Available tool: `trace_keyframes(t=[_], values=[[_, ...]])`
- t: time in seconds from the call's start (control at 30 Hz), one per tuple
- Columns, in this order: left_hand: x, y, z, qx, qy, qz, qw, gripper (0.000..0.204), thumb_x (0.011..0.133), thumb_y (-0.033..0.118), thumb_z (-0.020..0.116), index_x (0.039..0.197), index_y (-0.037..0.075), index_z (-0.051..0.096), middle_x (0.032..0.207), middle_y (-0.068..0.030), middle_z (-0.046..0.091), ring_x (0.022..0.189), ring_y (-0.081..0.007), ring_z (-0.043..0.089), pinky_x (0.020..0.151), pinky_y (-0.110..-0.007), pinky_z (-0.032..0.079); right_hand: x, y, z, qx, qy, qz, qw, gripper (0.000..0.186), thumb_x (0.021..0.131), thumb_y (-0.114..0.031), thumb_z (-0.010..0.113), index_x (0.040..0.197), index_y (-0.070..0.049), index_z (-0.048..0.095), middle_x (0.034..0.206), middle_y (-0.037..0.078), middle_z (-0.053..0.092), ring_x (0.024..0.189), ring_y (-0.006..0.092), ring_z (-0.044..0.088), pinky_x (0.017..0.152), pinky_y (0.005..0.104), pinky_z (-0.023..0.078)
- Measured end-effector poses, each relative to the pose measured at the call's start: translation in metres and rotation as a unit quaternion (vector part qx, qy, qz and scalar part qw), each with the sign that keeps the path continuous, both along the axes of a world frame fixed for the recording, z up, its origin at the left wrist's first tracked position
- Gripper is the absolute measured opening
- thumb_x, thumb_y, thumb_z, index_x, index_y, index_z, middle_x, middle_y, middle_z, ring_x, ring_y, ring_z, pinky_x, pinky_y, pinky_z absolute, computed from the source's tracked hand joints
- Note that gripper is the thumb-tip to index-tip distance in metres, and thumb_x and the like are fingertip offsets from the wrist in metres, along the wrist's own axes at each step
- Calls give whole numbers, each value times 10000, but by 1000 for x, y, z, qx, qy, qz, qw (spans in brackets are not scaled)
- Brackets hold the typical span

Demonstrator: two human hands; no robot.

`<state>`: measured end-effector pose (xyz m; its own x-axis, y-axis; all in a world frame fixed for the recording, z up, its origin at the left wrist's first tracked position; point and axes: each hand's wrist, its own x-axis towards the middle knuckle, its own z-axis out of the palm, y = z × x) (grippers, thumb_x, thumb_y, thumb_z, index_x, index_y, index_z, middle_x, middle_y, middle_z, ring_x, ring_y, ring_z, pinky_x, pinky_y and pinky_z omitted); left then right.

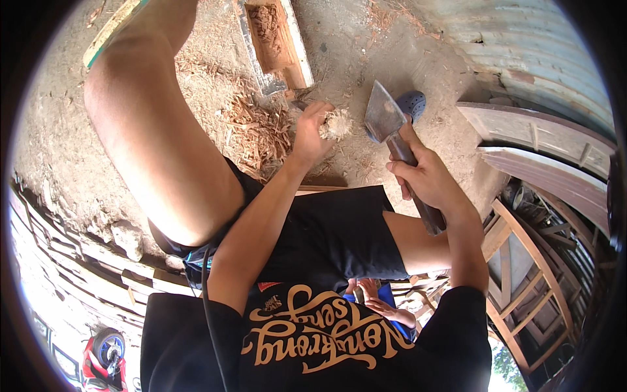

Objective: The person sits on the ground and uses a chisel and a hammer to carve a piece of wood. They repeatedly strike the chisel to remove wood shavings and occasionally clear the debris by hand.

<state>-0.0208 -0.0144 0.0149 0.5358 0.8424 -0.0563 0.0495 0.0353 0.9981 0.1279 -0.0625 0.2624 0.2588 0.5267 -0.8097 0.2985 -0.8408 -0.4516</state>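
Observation:
My left hand (309, 135) is closed round a chisel whose pale, frayed butt end (337, 125) sticks out to the right. A short piece of dark metal (298, 104) shows past the fingers on the other side. To the right, my right hand (421, 171) grips the dark handle of a hatchet-like tool (384, 112), its broad, flat metal blade raised toward the left hand but apart from it. Just beyond the left hand lies a hollowed wooden block (300, 49) with reddish chips in its recess. Whether the chisel touches the block I cannot tell.
Wood shavings (251, 134) are heaped on the dirt floor beside my bent leg (163, 144). A blue clog (411, 104) shows behind the blade. Wooden frames (532, 307) and panels lean at the right, by corrugated sheeting (522, 39). Another person's hands (372, 297) appear low behind me.

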Motion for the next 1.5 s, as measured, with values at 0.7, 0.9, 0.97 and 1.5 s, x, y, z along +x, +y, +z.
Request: trace_keyframes(t=[0.7,0.9,0.97,1.5], values=[[-2,4,-8,-23,-106,48,993,559,551,-76,753,1088,-66,595,1059,-167,594,994,-298,597,855,-345,501,-26,-17,-5,6,-25,-50,998,303,880,-39,631,1146,-19,486,859,82,567,644,163,616,559,310,518],[-6,14,-8,29,-66,55,996,461,619,22,764,1052,-23,613,955,-157,602,911,-330,598,809,-375,481,-88,-49,-79,282,93,-248,922,116,909,-79,606,993,-5,575,709,35,586,595,103,582,543,257,466],[-8,21,6,45,-95,49,993,428,649,78,769,1038,-12,616,935,-157,599,887,-343,591,800,-383,471,-87,-53,-101,195,75,-216,954,93,918,-91,609,973,-19,587,689,19,578,569,97,562,527,257,449],[-12,13,2,4,-46,29,999,303,667,69,743,893,16,547,854,-150,537,850,-352,547,750,-395,442,-102,-63,-124,158,-69,-96,980,128,1011,-117,478,930,-18,476,683,31,501,589,105,470,580,253,406]])
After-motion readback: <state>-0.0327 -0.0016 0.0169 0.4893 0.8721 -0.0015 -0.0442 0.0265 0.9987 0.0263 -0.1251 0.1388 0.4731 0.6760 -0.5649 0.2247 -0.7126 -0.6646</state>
